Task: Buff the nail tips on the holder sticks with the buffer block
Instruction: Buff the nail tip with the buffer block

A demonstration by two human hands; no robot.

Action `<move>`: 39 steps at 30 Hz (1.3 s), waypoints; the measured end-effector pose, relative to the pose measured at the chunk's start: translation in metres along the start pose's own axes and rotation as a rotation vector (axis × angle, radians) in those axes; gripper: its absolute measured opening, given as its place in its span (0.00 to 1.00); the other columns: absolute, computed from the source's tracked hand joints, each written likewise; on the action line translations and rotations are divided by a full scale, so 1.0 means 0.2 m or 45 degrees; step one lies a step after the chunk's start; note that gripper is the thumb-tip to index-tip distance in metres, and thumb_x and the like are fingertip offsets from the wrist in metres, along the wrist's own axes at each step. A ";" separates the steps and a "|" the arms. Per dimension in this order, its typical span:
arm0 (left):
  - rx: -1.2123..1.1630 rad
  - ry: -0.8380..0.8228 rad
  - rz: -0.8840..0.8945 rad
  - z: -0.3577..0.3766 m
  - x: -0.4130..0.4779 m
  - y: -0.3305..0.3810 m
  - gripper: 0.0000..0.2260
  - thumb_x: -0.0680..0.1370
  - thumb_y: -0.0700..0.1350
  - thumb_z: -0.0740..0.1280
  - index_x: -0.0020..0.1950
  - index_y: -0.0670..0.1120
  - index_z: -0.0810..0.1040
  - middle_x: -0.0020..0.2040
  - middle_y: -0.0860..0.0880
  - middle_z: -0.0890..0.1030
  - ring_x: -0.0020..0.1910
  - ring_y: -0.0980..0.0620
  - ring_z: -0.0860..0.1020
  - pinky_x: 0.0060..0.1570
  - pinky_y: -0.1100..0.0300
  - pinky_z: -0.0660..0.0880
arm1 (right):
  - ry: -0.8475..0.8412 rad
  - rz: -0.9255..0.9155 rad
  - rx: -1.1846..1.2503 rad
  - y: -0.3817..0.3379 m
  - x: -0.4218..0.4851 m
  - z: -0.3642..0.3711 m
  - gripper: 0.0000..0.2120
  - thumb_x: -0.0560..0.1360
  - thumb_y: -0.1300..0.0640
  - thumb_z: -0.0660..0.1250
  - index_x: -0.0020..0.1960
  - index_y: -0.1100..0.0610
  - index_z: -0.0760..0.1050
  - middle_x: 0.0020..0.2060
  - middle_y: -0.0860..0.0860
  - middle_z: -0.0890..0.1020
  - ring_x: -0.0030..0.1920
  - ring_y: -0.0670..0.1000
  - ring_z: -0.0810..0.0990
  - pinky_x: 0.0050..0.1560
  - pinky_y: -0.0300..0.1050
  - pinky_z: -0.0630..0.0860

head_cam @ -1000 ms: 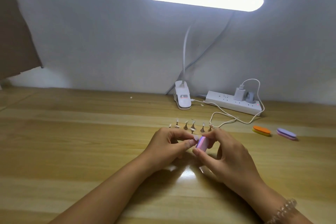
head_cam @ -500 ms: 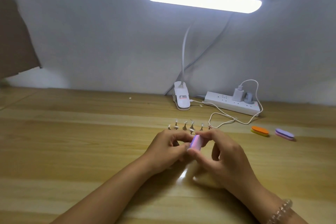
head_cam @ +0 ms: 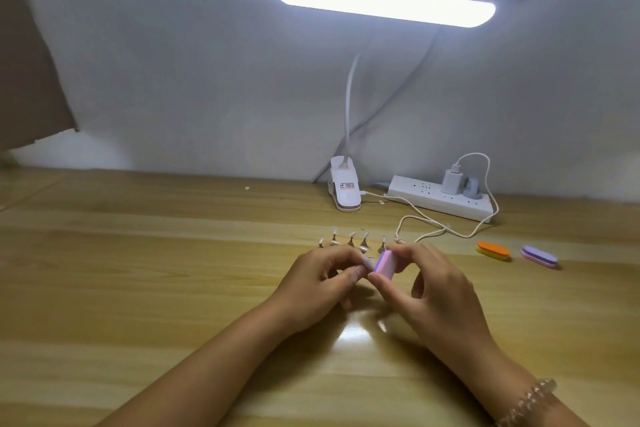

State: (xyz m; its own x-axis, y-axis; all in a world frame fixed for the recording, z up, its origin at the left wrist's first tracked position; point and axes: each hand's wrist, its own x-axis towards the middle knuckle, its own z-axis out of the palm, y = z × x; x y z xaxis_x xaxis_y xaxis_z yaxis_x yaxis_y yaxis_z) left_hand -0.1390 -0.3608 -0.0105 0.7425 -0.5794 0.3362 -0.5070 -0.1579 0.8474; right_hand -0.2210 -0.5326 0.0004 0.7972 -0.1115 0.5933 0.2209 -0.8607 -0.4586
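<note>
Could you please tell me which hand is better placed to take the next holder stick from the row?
Probably left: the left hand sits just before the row of holder sticks, pinching only a nail tip, while the right hand grips the buffer block.

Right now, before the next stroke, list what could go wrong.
1. The nail tip pinched in the left hand is barely visible; the buffer block in the right hand may scuff fingertips instead.
2. The holder sticks sit just behind the knuckles; a long stroke could topple them.
</note>
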 end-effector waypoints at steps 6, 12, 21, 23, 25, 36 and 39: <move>0.162 -0.041 0.028 0.00 -0.01 0.02 0.07 0.81 0.36 0.64 0.50 0.43 0.81 0.39 0.55 0.80 0.30 0.57 0.77 0.38 0.59 0.74 | -0.061 0.009 0.022 -0.01 -0.01 0.02 0.15 0.69 0.41 0.72 0.52 0.46 0.78 0.43 0.39 0.78 0.33 0.36 0.72 0.35 0.43 0.71; 0.160 -0.022 -0.012 0.02 -0.03 0.03 0.06 0.83 0.39 0.60 0.54 0.50 0.73 0.47 0.58 0.85 0.36 0.68 0.78 0.41 0.57 0.74 | 0.094 0.072 0.159 0.02 0.00 0.00 0.16 0.68 0.43 0.70 0.53 0.46 0.77 0.43 0.40 0.78 0.32 0.48 0.74 0.35 0.43 0.72; 0.244 -0.012 -0.022 0.01 -0.03 0.06 0.08 0.82 0.44 0.59 0.57 0.52 0.76 0.46 0.52 0.84 0.40 0.48 0.79 0.47 0.41 0.77 | -0.113 -0.184 0.065 -0.03 -0.02 0.01 0.19 0.70 0.46 0.74 0.60 0.43 0.76 0.47 0.35 0.74 0.37 0.29 0.72 0.34 0.34 0.70; 0.275 -0.006 -0.018 0.01 -0.03 0.06 0.09 0.81 0.44 0.60 0.57 0.51 0.77 0.44 0.55 0.82 0.39 0.52 0.78 0.47 0.42 0.77 | -0.076 -0.105 0.092 -0.02 0.00 0.01 0.18 0.70 0.46 0.74 0.59 0.45 0.77 0.47 0.36 0.76 0.36 0.34 0.74 0.36 0.37 0.71; 0.322 -0.015 -0.015 0.01 -0.03 0.06 0.10 0.81 0.45 0.59 0.58 0.50 0.78 0.48 0.55 0.82 0.43 0.54 0.78 0.49 0.44 0.76 | -0.045 -0.056 0.066 -0.01 0.00 0.01 0.18 0.71 0.42 0.71 0.58 0.45 0.77 0.46 0.38 0.77 0.33 0.38 0.73 0.36 0.42 0.74; 0.286 -0.012 0.017 0.01 -0.02 0.06 0.11 0.81 0.42 0.60 0.57 0.46 0.81 0.53 0.52 0.84 0.54 0.50 0.81 0.57 0.45 0.75 | -0.143 -0.134 0.077 -0.01 -0.01 0.01 0.23 0.70 0.33 0.66 0.60 0.43 0.78 0.45 0.38 0.76 0.31 0.45 0.74 0.34 0.41 0.74; 0.268 0.002 0.014 0.01 -0.01 0.03 0.09 0.82 0.38 0.62 0.55 0.44 0.81 0.49 0.52 0.84 0.51 0.53 0.81 0.53 0.50 0.76 | -0.112 -0.019 0.147 0.02 0.01 0.02 0.19 0.71 0.39 0.70 0.59 0.46 0.79 0.45 0.39 0.77 0.35 0.42 0.75 0.37 0.38 0.72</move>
State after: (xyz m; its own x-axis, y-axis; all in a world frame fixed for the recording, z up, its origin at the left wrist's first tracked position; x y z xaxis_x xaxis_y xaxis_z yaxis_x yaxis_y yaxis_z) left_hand -0.1443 -0.3618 -0.0058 0.7368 -0.5808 0.3462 -0.5955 -0.3151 0.7390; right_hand -0.2162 -0.5339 -0.0021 0.8383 -0.0508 0.5428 0.2922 -0.7987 -0.5261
